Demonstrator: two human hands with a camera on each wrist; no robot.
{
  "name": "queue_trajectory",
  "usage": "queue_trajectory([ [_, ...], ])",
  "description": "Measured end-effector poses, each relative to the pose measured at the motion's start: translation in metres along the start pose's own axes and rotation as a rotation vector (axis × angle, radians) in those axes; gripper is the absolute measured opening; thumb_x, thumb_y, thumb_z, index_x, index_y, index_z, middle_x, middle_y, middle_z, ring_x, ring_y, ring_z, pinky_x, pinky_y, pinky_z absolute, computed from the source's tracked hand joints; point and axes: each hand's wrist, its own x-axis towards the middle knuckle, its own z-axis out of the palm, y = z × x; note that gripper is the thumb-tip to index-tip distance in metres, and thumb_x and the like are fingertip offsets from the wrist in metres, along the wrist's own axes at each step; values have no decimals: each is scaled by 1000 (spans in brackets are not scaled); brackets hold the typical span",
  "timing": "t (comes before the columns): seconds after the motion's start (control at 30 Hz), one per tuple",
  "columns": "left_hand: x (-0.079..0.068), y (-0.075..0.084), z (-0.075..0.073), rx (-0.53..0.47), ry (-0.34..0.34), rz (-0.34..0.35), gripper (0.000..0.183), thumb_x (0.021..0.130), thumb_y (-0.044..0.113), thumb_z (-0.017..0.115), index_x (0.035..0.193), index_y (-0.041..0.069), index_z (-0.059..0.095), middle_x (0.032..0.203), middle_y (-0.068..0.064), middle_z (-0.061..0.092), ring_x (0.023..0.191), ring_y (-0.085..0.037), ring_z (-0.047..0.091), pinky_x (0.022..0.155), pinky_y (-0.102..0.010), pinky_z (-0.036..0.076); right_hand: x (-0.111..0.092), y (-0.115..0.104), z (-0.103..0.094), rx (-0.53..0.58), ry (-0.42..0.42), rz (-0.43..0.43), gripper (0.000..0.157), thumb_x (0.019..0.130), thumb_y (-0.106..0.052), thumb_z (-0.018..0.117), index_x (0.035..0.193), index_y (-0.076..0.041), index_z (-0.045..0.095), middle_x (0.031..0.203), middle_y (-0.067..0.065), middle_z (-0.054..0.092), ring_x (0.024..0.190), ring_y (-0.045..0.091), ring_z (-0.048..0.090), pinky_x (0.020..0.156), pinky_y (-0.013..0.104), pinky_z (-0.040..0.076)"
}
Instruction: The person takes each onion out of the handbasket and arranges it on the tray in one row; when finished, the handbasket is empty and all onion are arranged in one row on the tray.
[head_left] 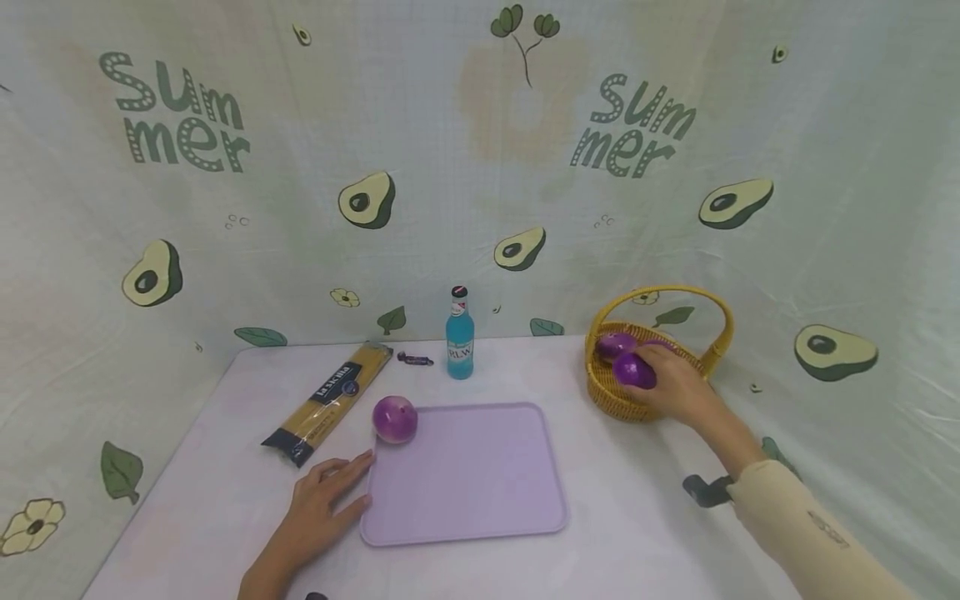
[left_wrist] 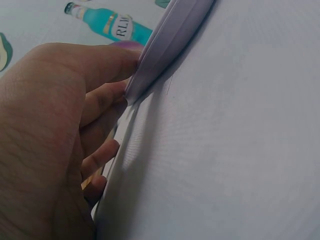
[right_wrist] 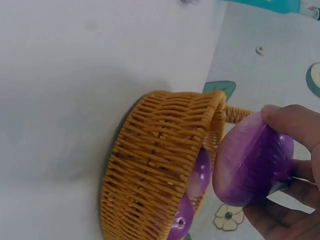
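Observation:
Over the wicker basket point(head_left: 618, 406), my right hand point(head_left: 675, 385) grips a shiny purple onion point(right_wrist: 252, 160) between thumb and fingers. More purple onions point(right_wrist: 200, 172) lie inside the basket, partly hidden by its wall in the right wrist view. My left hand point(head_left: 315, 512) rests beside the lilac tray point(head_left: 468, 479), its thumb and fingertips touching the left rim with the fingers fairly straight. At the tray's far left corner sits another purple onion point(head_left: 395, 419). In the left wrist view, the thumb lies against the tray's raised edge point(left_wrist: 172, 42).
A pack of spaghetti point(head_left: 330, 400) lies left of the tray. Behind the tray stands a bottle of blue drink point(head_left: 460, 337), with a small dark wrapped candy point(head_left: 415, 359) to its left. The basket's tall handle point(head_left: 663, 289) arches above it. A printed cloth hangs behind the table.

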Motion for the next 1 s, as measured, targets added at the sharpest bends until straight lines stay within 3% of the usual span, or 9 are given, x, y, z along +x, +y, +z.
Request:
queue_trajectory([
  [0.2,5,-1,1,-7,-17,-12,59,94,48,66,149,37,48,139,9,59,131,-27,38,105,-62,24,0,-9,0,-15,6,-1,78,89,-33,77,147,5,42,146,33,40,132,54,38,104,67,36],
  [0.83,1,-1,-2,-3,28,18,58,92,42,69,146,28,53,136,4,63,128,-30,41,102,-65,25,-8,-42,8,49,-11,-97,73,89,-29,78,146,2,46,151,29,39,134,51,39,102,67,39],
  [1.0,0,-1,-3,4,1,-1,59,93,44,68,148,32,51,137,5,61,130,-28,40,104,-64,24,-9,-49,13,54,-9,-120,70,88,-27,79,144,1,49,148,26,44,133,47,43,103,63,41],
])
